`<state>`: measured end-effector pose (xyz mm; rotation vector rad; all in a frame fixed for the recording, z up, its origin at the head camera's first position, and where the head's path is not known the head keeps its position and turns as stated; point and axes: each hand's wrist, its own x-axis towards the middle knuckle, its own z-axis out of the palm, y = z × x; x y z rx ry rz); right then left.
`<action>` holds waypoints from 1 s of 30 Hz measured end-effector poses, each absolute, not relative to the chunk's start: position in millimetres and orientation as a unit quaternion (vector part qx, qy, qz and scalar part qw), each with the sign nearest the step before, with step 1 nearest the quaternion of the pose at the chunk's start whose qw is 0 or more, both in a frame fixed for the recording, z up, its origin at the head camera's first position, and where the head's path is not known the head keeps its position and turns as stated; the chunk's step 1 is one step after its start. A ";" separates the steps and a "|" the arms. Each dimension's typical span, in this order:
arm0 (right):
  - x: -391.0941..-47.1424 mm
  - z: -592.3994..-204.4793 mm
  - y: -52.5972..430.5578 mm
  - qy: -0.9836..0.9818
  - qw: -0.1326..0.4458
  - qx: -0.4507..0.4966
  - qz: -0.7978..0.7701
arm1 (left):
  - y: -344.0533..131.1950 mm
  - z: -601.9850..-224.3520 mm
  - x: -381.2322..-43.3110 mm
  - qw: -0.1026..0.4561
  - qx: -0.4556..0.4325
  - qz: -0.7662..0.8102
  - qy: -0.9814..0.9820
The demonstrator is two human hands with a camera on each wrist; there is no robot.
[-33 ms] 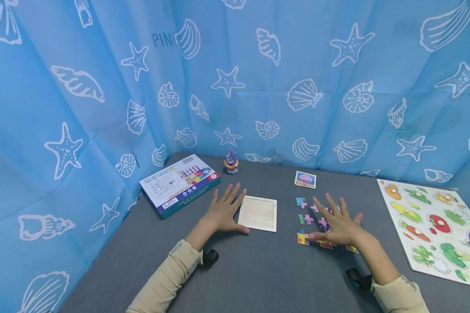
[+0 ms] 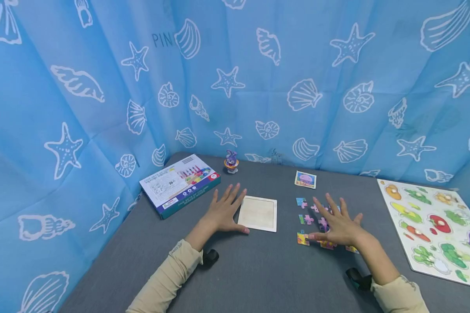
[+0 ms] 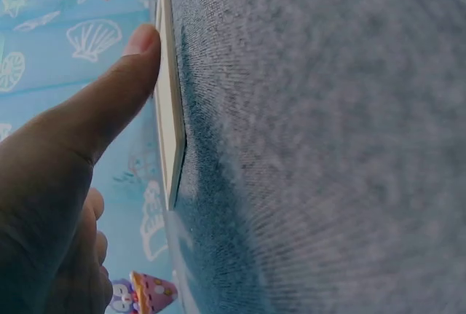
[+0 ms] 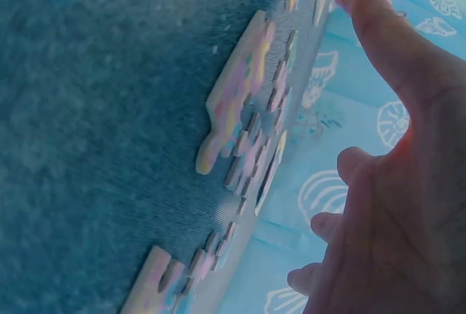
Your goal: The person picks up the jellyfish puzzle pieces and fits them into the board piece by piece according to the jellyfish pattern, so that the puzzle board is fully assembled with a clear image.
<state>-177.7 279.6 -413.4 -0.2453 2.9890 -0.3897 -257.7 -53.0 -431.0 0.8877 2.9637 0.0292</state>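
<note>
My left hand (image 2: 224, 214), fingers spread, hovers at the left side of a shallow square wooden tray (image 2: 257, 214). Its thumb (image 3: 120, 95) overlaps the tray's edge in the left wrist view, and nothing is held. My right hand (image 2: 341, 227) is spread over several colourful jigsaw pieces (image 2: 303, 238) and hides part of them. In the right wrist view those pieces (image 4: 237, 84) lie flat on the cloth below the raised palm, with the fingers apart from them. Behind the pieces lies a small square card with a pink jellyfish picture (image 2: 305, 179).
A boxed set (image 2: 180, 184) lies at the back left, beside a small purple rabbit figurine (image 2: 231, 162). On the right is a large vegetable puzzle board (image 2: 428, 208). A blue shell-print curtain (image 2: 250, 104) closes off the back and left of the grey table (image 2: 274, 274).
</note>
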 end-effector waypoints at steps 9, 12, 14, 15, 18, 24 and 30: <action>-166.5 -421.5 282.7 0.986 0.075 -0.075 -0.130 | -48.4 -442.7 -256.2 0.031 0.309 0.007 0.950; -173.7 -416.5 281.2 0.988 0.063 -0.072 -0.117 | -51.1 -438.8 -262.0 0.045 0.318 0.023 0.947; -184.9 -409.1 278.6 0.991 0.038 -0.070 -0.111 | -54.8 -432.4 -269.2 0.063 0.322 0.054 0.943; -192.3 -405.0 277.0 0.991 0.018 -0.070 -0.112 | -57.3 -428.9 -273.4 0.075 0.323 0.073 0.941; -211.2 -396.4 272.8 0.985 -0.048 -0.072 -0.146 | -63.3 -421.1 -285.0 0.112 0.321 0.121 0.933; -229.9 -400.8 270.7 0.973 -0.090 -0.072 -0.202 | -67.2 -420.3 -296.3 0.177 0.329 0.132 0.918; -236.0 -413.4 280.2 0.969 -0.068 -0.105 -0.215 | -50.1 -431.7 -291.6 0.192 0.346 0.129 0.909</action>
